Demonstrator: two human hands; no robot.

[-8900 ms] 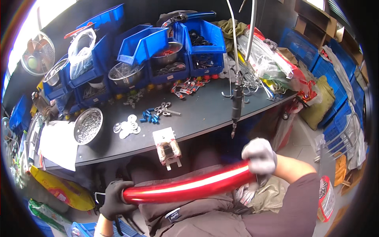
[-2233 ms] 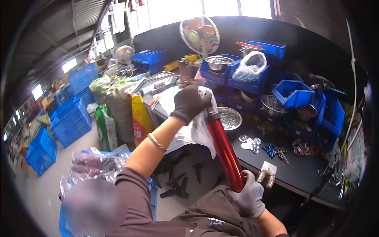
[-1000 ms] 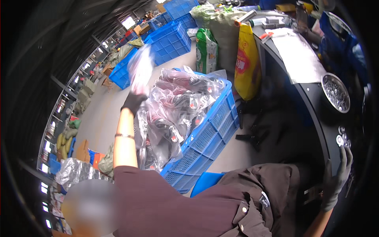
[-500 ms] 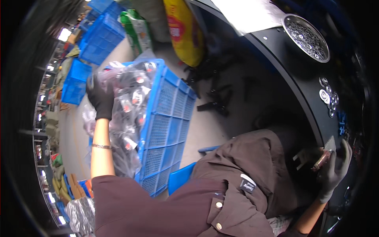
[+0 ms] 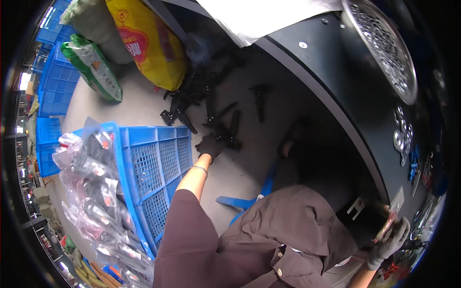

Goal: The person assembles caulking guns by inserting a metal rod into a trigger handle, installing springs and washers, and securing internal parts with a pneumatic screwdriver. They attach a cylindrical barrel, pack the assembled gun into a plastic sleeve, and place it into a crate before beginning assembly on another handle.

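Note:
My left hand (image 5: pixel 210 146), in a dark glove, reaches down to the floor beside the blue crate. Its fingers touch or overlap a pile of black parts (image 5: pixel 185 103), with several longer black pieces lying around. Dark glove and dark parts merge, so I cannot see whether it grips one. My right hand (image 5: pixel 390 245), in a grey glove, is at the bench's edge with its fingers apart. It lies against a reddish-brown, rod-like piece (image 5: pixel 385 226) by a small metal plate (image 5: pixel 397 200); no grip on it shows.
The blue crate (image 5: pixel 126 168) on the left is heaped with clear-bagged parts (image 5: pixel 96 187). Behind it stand a yellow sack (image 5: pixel 149 43), a green-and-white bag (image 5: pixel 93 67) and stacked blue crates (image 5: pixel 57 81). A metal bowl of rings (image 5: pixel 384 45) and loose rings (image 5: pixel 402 137) sit on the black bench (image 5: pixel 331 67).
My left hand has left the bagged parts in the crate and moved right and down to the black parts on the floor. My right hand stays by the reddish-brown piece. The view has turned.

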